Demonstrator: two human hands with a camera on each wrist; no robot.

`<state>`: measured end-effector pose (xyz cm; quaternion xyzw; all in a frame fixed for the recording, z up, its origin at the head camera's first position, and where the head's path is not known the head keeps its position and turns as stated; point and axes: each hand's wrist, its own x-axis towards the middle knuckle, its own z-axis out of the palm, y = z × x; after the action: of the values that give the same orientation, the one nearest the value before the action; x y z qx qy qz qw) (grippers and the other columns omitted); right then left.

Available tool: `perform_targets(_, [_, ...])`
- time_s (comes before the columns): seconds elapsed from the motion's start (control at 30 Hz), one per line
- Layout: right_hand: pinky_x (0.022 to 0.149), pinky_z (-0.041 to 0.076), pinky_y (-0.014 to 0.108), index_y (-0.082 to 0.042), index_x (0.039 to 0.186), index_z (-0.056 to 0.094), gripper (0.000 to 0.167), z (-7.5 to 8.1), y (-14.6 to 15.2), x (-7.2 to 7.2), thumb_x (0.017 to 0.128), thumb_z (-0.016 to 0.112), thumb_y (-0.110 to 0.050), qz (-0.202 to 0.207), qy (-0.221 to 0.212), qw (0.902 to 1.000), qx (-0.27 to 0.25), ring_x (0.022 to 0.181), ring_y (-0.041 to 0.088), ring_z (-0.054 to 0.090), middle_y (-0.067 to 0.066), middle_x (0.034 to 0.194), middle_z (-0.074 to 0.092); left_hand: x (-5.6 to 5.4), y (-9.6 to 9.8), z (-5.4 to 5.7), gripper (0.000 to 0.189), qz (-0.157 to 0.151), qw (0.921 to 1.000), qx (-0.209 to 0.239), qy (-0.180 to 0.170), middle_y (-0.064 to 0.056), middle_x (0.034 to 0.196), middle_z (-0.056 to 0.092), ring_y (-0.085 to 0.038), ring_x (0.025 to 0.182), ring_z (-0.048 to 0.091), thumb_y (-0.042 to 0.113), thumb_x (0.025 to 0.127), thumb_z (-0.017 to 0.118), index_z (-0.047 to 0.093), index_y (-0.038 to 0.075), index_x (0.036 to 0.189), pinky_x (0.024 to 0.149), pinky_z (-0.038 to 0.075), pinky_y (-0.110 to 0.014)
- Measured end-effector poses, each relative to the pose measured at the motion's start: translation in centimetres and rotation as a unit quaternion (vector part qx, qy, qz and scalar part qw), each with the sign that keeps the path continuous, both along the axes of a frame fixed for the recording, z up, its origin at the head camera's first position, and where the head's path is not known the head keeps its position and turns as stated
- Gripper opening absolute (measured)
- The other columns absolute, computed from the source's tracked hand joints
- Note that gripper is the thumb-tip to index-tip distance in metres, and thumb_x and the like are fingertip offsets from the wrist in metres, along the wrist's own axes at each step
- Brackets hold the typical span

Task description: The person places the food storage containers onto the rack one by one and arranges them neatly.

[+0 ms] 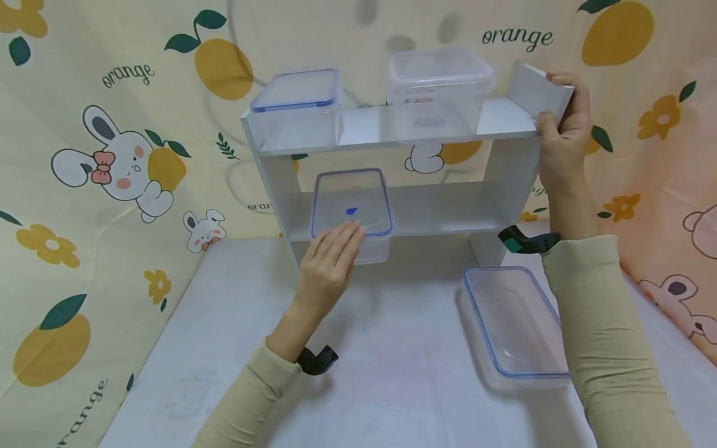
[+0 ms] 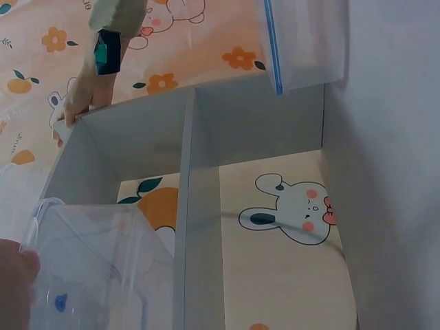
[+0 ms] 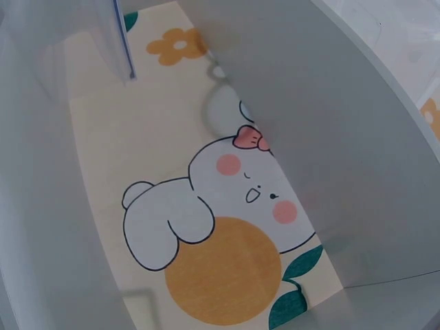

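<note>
My left hand (image 1: 330, 264) lies with straight fingers on the front edge of a clear plastic food container (image 1: 351, 202) with a blue-rimmed lid. This container sits on the middle board of a white shelf (image 1: 442, 208), its front end jutting past the board. In the left wrist view, my fingers (image 2: 15, 282) touch the edge of the same container (image 2: 103, 261). At the shelf's top right corner, my right hand (image 1: 566, 130) grips the short upright end panel (image 1: 540, 93), thumb in front and fingers over its edge. The right wrist view shows the shelf's inside but not the hand.
On the top board stand a blue-lidded container (image 1: 297, 102) at left and a clear-lidded container (image 1: 439, 93) at right. A wide, blue-rimmed container (image 1: 512, 323) lies on the white table (image 1: 392, 386), beside my right forearm. Patterned cloth (image 1: 129, 249) hangs behind.
</note>
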<state>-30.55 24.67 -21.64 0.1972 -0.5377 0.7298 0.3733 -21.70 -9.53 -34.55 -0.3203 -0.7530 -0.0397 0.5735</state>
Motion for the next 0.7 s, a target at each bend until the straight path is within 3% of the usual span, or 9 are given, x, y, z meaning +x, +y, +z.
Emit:
perform_targets(0.27, [0.12,0.029,0.032,-0.013,0.116,0.053,0.043,0.0,-0.1,0.1,0.086,0.041,0.015,0.004,0.002,1.0,0.0,0.128,0.02,0.041,0.001,0.136,0.049,-0.3,-0.8,-0.1,0.027,-0.014,0.9996,0.017,-0.016,-0.008,0.118,0.07,-0.022,0.11,0.066,0.014,0.1,0.049,0.065,0.005,0.12,0.098,0.051,-0.037])
perform_targets(0.7, [0.12,0.029,0.031,-0.014,0.116,0.053,0.043,0.0,0.0,0.0,0.086,0.041,0.015,-0.002,-0.005,1.0,0.002,0.128,0.019,0.041,0.001,0.137,0.049,-0.7,-2.1,0.0,0.027,-0.011,0.999,0.027,-0.035,-0.011,0.118,0.07,-0.026,0.111,0.065,0.013,0.099,0.05,0.064,0.003,0.12,0.099,0.051,-0.04])
